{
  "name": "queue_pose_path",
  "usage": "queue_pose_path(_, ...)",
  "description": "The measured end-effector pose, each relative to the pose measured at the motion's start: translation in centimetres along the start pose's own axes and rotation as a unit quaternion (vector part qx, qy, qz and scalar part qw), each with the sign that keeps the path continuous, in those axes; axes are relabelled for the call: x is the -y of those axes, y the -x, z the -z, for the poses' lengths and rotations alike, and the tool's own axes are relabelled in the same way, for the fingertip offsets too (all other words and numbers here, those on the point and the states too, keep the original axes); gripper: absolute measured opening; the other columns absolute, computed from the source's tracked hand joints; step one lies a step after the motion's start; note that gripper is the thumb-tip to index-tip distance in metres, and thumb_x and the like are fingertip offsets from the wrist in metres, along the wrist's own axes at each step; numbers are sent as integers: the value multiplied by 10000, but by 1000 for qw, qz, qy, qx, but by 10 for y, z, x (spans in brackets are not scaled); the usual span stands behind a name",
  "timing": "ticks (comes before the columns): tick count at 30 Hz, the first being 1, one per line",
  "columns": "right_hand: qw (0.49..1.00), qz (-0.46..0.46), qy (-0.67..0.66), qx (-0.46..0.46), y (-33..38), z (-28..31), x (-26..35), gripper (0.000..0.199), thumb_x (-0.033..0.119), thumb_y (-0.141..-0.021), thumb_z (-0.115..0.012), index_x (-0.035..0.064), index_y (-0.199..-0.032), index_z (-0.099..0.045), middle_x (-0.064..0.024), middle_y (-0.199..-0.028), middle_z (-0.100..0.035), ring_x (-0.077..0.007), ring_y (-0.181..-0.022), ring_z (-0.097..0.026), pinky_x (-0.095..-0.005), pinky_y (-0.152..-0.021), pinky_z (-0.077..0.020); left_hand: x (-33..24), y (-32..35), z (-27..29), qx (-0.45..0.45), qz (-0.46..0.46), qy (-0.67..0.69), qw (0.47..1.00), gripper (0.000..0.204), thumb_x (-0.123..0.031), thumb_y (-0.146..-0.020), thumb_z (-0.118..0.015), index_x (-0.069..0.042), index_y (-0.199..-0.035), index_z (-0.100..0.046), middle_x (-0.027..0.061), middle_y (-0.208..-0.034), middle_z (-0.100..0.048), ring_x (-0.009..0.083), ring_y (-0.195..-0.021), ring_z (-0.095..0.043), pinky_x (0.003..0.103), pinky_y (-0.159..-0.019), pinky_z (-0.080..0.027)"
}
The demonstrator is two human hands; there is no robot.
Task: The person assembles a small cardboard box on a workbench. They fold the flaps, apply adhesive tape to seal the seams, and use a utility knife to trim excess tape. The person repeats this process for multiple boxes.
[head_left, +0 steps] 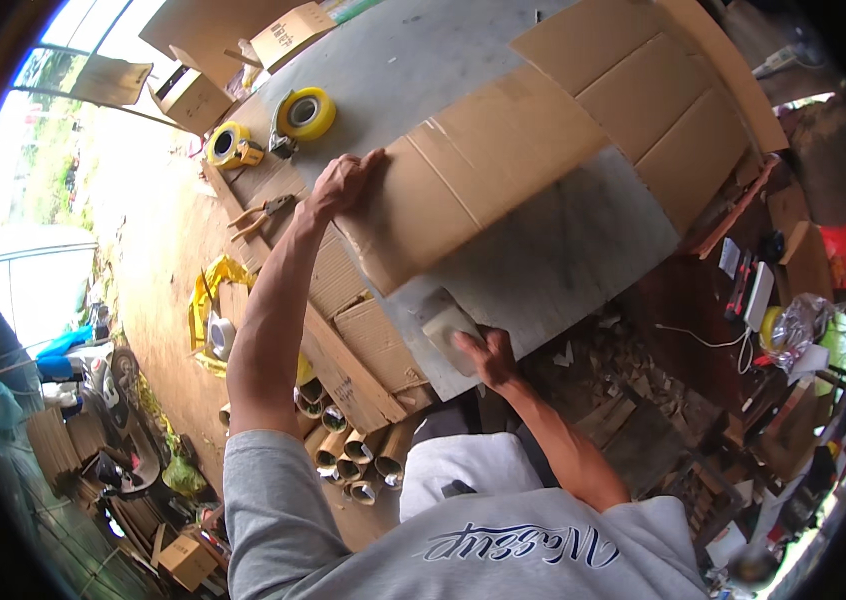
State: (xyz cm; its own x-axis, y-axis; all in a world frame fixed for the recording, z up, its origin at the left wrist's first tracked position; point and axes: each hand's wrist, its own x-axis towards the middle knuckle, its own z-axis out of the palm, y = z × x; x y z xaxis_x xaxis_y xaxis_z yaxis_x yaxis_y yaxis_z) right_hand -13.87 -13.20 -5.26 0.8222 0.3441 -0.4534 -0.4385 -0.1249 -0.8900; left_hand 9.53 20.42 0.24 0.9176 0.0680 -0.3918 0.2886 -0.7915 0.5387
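Observation:
A flattened brown cardboard piece (503,150) lies across the grey tabletop (583,240), creased across its width. At its far left edge my left hand (345,185) is closed on the cardboard's border, its fingers partly hidden. Nearer to me, my right hand (488,355) grips a pale, flat, block-shaped tool (450,330) over the near left corner of the tabletop. Its exact kind cannot be made out, and my fingers cover its near end. The tool is apart from the cardboard.
Beyond my left hand are two yellow tape rolls (306,114) in dispensers and pliers (263,215). More cardboard (653,100) covers the far right. Cardboard tubes (358,450) stand below the wooden edge (348,365). A white cable (708,338) and clutter lie at right.

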Motion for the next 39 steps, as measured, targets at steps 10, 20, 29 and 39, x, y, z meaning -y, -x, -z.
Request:
queue_pose_path(10, 995, 66, 78, -15, 17, 31, -4, 484, 435, -907, -692, -26, -1051, -731, -203, -949, -750, -314, -876, -704, -418, -803, -515, 49, 27, -131, 2, -60, 67, 996, 476, -386, -1070, -449, 14, -1306, -548, 329, -894, -680, 482, -894, -678, 522, -869, -527)
queue_pose_path(20, 999, -11, -19, 39, 55, 65, -67, 452, 399, -940, -657, 2, -1152, -708, -113, -1015, -738, -222, -894, -669, -369, -819, -517, -87, 159, -194, -23, -139, -25, 990, 757, -535, -994, -545, 25, -1487, -417, 314, -1419, -498, 484, -1310, -500, 514, -1104, -411)
queue_pose_path(29, 983, -77, 148, 76, 106, 130, -80, 624, 590, -864, -678, -21, -971, -748, -167, -836, -733, -253, -833, -707, -413, -768, -527, -138, 194, -187, -174, -108, -145, 968, 351, -398, -1034, -532, -88, -1149, -651, 175, -1013, -735, 419, -880, -707, 525, -735, -562)
queue_pose_path(39, 992, -35, 120, 26, 147, 169, -128, 558, 528, -883, -688, -20, -970, -739, -116, -792, -708, -213, -729, -671, -378, -669, -514, -125, 174, -160, -151, -87, -103, 979, 426, -487, -1039, -532, -175, -1243, -739, 228, -919, -720, 434, -846, -706, 497, -745, -561)
